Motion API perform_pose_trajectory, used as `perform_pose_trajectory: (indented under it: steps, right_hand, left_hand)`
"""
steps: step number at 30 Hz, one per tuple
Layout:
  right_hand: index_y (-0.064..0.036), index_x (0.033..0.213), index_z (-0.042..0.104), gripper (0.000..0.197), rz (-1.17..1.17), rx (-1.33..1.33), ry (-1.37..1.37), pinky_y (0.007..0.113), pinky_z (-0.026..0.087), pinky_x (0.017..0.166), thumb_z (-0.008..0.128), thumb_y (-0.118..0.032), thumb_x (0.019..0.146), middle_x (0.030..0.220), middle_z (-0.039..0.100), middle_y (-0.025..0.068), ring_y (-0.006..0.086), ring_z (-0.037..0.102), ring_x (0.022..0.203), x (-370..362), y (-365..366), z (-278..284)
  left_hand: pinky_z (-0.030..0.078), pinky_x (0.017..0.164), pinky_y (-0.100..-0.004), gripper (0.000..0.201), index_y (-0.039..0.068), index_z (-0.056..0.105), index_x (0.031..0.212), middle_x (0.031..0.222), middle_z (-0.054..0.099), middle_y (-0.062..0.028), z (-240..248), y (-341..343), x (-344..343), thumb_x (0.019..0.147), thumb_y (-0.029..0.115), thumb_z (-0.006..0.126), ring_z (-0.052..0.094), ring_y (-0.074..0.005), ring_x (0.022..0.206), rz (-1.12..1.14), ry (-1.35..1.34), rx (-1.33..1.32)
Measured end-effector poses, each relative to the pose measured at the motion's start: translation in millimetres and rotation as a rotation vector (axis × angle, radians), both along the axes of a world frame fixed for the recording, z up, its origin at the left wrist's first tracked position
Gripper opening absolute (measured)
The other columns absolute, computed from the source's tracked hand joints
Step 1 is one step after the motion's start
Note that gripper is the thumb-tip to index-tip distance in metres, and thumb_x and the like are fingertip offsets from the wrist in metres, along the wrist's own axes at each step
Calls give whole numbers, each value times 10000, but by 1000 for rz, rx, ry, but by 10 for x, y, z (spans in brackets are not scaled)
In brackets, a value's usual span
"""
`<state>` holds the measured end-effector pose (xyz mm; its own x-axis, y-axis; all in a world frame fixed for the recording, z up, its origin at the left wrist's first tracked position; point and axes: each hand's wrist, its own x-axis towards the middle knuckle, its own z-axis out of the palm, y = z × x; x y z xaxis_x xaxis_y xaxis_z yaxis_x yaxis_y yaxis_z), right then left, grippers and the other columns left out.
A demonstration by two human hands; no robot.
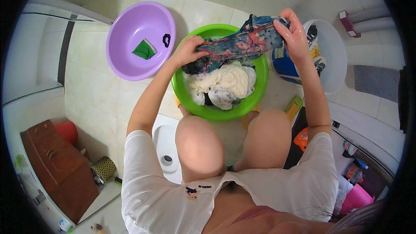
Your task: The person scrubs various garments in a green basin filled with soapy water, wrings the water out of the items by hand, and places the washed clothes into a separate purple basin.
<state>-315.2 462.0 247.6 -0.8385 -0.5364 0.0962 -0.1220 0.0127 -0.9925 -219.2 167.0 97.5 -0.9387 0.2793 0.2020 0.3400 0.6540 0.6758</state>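
Observation:
Stretched between my hands is a dark blue garment with a pink floral pattern (pixel 249 43), gathered lengthwise and looking wet. At its left end, my left hand (pixel 188 53) pinches the fabric over the basin. My right hand (pixel 295 37), wet and raised beyond the basin's right side, grips the other end between thumb and fingers. Below, a bright green basin (pixel 181 97) stands on the floor between my feet. Inside it lies a heap of cream and white clothes (pixel 229 80), with some darker cloth among them.
To the left is a purple basin (pixel 117 67) holding a green and white packet-like item (pixel 144 50) and a black hair tie (pixel 166 40). At right stand a white bucket (pixel 338 69) with mixed items and a blue package (pixel 282 63). A squat toilet (pixel 167 141) is by my left knee.

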Motion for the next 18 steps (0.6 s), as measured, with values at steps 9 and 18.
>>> perform_pose_trajectory:
  steps: [9, 18]
  right_hand:
    - [-29, 832, 441, 240, -265, 230, 380, 210, 339, 569, 623, -180, 795, 735, 416, 3, 75, 376, 657, -174, 138, 168]
    - [-26, 876, 484, 241, 35, -50, 416, 271, 424, 669, 643, -166, 761, 773, 518, 48, 123, 498, 720, 168, -672, 718]
  left_hand:
    - [398, 571, -189, 180, 55, 537, 822, 688, 542, 31, 1056, -433, 133, 805, 206, 632, 492, -42, 630, 333, -495, 488]
    - [469, 759, -329, 439, -31, 526, 1031, 917, 592, -71, 2275, 408, -138, 848, 367, 545, 575, -162, 842, 262, -680, 1161]
